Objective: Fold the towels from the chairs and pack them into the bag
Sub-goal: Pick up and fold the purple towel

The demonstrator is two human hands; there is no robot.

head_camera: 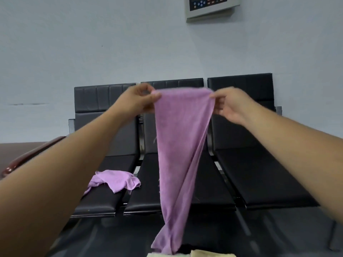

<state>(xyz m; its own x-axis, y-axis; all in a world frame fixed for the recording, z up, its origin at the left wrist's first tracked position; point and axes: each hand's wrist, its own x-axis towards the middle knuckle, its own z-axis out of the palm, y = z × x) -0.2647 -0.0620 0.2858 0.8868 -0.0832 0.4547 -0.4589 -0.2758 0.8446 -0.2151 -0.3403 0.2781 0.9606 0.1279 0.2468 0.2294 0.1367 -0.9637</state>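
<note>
Judging the step in hand, we take it to be the opening-out of a purple towel for its first fold. Its lower end hangs nearest to us, well forward of the row of chairs, gathered and twisted to a narrow tail just above a pale yellow cloth at the bottom edge of the view; whether they touch we cannot tell. No bag can be identified.

To do the step well, we advise drawing the two top corners further apart until the upper edge is taut, then giving a short shake so the twist drops out and the sides hang parallel. Folding while the tail is bunched would, in our judgement, give a lopsided packet that packs badly.

Further out, at backrest height in front of the row's middle chair, both hands hold the upper edge. The left hand is closed narrow, thumb and curled fingers pinching the left corner. The right hand likewise pinches the right corner between thumb and forefinger, its remaining fingers loosely curled below.

Beyond, a second purple towel lies crumpled on the row's left seat, one end trailing off the seat's edge; it awaits folding. On the wall above the row hangs a control panel.
</note>
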